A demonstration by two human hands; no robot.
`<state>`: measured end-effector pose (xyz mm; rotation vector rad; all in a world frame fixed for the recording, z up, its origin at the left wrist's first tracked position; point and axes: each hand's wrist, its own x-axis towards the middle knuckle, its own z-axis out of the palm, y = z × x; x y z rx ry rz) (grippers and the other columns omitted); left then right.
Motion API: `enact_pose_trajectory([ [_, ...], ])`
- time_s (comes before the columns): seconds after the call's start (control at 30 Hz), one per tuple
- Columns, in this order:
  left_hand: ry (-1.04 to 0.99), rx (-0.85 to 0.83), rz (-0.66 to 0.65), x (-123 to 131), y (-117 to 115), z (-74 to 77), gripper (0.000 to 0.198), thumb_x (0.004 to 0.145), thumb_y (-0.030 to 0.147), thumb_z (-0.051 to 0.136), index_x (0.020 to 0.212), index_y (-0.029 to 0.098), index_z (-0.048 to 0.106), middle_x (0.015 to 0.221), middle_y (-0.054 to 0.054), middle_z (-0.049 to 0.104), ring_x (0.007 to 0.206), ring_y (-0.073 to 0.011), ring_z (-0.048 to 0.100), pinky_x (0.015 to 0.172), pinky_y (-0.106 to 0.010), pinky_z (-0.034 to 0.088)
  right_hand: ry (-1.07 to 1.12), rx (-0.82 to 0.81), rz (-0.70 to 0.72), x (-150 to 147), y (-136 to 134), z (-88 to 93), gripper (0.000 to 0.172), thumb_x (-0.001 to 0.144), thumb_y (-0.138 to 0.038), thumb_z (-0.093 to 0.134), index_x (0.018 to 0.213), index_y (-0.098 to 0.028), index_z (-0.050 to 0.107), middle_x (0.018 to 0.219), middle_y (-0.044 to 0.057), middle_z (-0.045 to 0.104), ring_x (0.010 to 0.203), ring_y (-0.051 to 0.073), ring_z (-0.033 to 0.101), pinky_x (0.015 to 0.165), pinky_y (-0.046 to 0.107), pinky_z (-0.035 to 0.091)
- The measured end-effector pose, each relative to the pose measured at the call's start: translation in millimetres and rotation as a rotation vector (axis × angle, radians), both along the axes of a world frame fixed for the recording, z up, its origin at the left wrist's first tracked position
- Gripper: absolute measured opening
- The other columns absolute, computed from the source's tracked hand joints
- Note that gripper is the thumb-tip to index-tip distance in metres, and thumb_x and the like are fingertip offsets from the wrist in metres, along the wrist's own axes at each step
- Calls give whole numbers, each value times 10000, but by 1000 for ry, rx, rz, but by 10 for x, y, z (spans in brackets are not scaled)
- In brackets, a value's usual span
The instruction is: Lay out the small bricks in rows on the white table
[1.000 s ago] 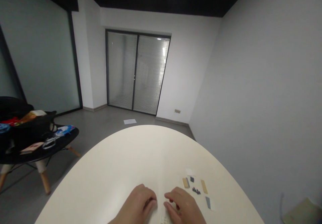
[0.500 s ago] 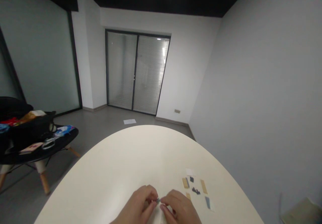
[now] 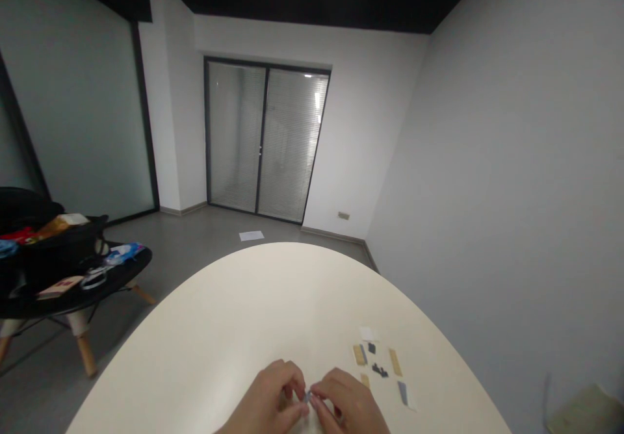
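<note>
At the near edge of the round cream table [image 3: 253,304], my left hand [image 3: 275,395] and my right hand [image 3: 344,398] meet fingertip to fingertip. Between them is a tiny blue-grey piece [image 3: 307,396], pinched from both sides; its exact kind is too small to make out. To the right of my right hand lie small flat parts: tan pieces [image 3: 394,362], a grey-blue piece [image 3: 402,393], and little dark pieces [image 3: 379,370]. One tan piece [image 3: 364,380] is partly hidden behind my right hand.
A white slip [image 3: 369,334] lies behind the small parts. On the left stands a black chair [image 3: 121,265] loaded with a black bag [image 3: 63,245] and loose items. A sheet of paper [image 3: 251,235] is on the floor beyond the table.
My fingers have shifted slightly around the tiny piece, which sits a little lower. My left thumb has moved down and right. The parts on the table have stayed put.
</note>
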<state>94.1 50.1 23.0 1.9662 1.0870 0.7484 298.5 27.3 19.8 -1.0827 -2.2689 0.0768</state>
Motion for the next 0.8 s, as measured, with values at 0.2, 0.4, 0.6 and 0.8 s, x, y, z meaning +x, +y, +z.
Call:
enact_pose_trajectory([
  [0.2, -3, -20, 15, 15, -5, -17, 211, 622, 23, 672, 750, 188, 642, 762, 31, 605, 726, -136, 543, 692, -211, 391, -12, -36, -1, -10, -8, 19, 131, 853, -162, 562, 842, -209, 684, 728, 31, 700, 646, 137, 632, 549, 196, 431],
  [0.4, 15, 4, 10, 18, 15, -79, 222, 617, 23, 683, 768, 185, 699, 774, 18, 618, 728, -137, 558, 681, -210, 395, -10, -49, -10, -14, 0, -20, 137, 846, -165, 567, 840, -208, 698, 719, 32, 700, 636, 138, 628, 547, 200, 433],
  [0.6, 21, 35, -3, -1, 32, -107, 211, 637, 30, 711, 766, 195, 740, 783, 4, 658, 764, -147, 601, 718, -214, 420, -9, -60, -8, -25, -19, 27, 151, 844, -153, 557, 835, -198, 702, 708, 33, 697, 629, 133, 629, 548, 197, 436],
  [0.8, 5, 37, -16, -14, 16, -86, 211, 653, 35, 700, 756, 210, 757, 775, 4, 679, 785, -149, 616, 737, -214, 427, -15, -103, -32, -29, -31, 38, 164, 842, -158, 552, 843, -199, 711, 730, 41, 699, 643, 136, 631, 555, 201, 440],
])
